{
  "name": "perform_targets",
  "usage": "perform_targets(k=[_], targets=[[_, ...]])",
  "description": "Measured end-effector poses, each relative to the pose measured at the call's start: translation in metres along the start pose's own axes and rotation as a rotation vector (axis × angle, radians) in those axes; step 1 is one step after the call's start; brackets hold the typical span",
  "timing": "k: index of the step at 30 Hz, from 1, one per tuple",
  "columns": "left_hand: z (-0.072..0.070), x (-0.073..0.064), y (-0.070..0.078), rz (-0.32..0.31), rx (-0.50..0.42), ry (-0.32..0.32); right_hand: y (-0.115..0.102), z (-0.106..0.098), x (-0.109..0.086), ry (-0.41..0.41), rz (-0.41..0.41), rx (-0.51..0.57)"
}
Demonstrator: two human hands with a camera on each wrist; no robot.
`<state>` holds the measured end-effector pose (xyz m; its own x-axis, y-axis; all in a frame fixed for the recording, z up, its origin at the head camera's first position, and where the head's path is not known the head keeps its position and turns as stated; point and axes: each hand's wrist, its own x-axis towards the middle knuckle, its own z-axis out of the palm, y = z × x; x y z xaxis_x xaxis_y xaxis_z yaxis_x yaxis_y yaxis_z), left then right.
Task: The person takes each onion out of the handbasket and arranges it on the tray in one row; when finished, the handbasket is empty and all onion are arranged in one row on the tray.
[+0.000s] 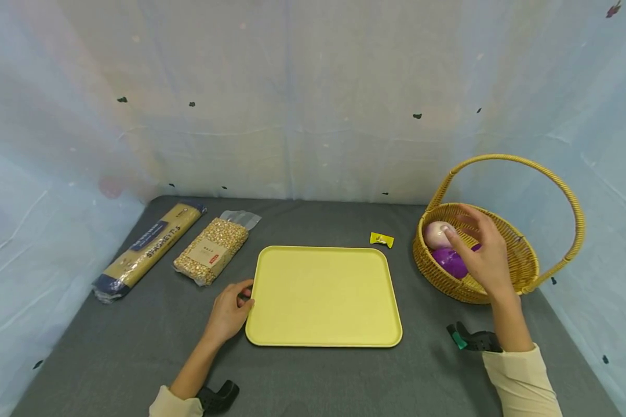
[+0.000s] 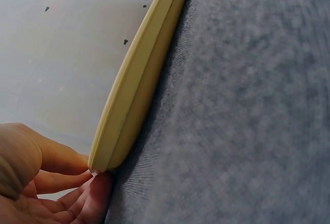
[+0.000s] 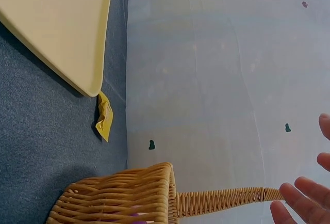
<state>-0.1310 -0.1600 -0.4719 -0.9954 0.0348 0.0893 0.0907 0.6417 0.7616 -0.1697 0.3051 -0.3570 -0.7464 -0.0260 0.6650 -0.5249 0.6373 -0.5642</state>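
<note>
The yellow tray (image 1: 324, 296) is set near the middle of the grey cloth (image 1: 313, 379), and a broad band of that cloth is left in front of its near edge. Nearest of all, a black mount (image 1: 220, 397) is worn at the left wrist, and a black-and-green mount (image 1: 475, 340) at the right. The tray's left rim is held by the left hand (image 1: 229, 310), its fingers curled and its thumb and fingertips brought to the edge. Between the tray's right edge and the wicker basket (image 1: 438, 280), a lane of cloth is left. The right hand (image 1: 482, 255) is held above the basket, fingers parted and loosely bent, with nothing gripped; inside, a purple item (image 1: 450, 262) is seen beside a pale round item (image 1: 435, 236). The basket is spanned by a tall arched handle (image 1: 580, 227). Beyond the tray's left side, a kernel packet (image 1: 212, 250) is laid slantwise, with a spaghetti packet (image 1: 148, 253) farther left, cloth showing between them. A yellow sweet (image 1: 382, 240) is placed just past the tray's far right corner. The cloth's far edge is met by a pale sheet (image 1: 318, 116).
</note>
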Motion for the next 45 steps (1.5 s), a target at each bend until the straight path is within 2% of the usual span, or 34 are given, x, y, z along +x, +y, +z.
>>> perform_targets(k=[4, 8, 13, 18, 23, 31, 39, 45], targets=[[0.001, 0.0, -0.001, 0.001, 0.0, 0.013, 0.011, -0.001, 0.0, 0.005, 0.005, -0.01], [0.001, 0.0, -0.001, 0.009, 0.0, 0.022, 0.012, -0.002, 0.002, 0.017, -0.01, -0.001], [0.002, 0.0, -0.003, -0.005, -0.004, 0.011, 0.0, -0.003, 0.006, 0.025, -0.025, 0.004], [0.002, 0.001, -0.004, -0.022, -0.007, -0.007, -0.016, -0.005, 0.009, 0.024, 0.008, -0.011], [0.002, 0.0, -0.004, -0.022, -0.019, -0.012, -0.018, -0.007, 0.011, 0.021, 0.035, -0.02], [0.002, 0.001, -0.005, -0.021, -0.014, -0.011, -0.003, -0.009, 0.013, 0.007, 0.092, -0.008], [0.003, 0.001, -0.005, -0.008, -0.012, -0.001, 0.037, -0.008, 0.014, 0.005, 0.137, -0.01], [0.004, 0.001, -0.006, 0.007, -0.005, 0.008, 0.038, -0.009, 0.018, -0.005, 0.184, -0.018]])
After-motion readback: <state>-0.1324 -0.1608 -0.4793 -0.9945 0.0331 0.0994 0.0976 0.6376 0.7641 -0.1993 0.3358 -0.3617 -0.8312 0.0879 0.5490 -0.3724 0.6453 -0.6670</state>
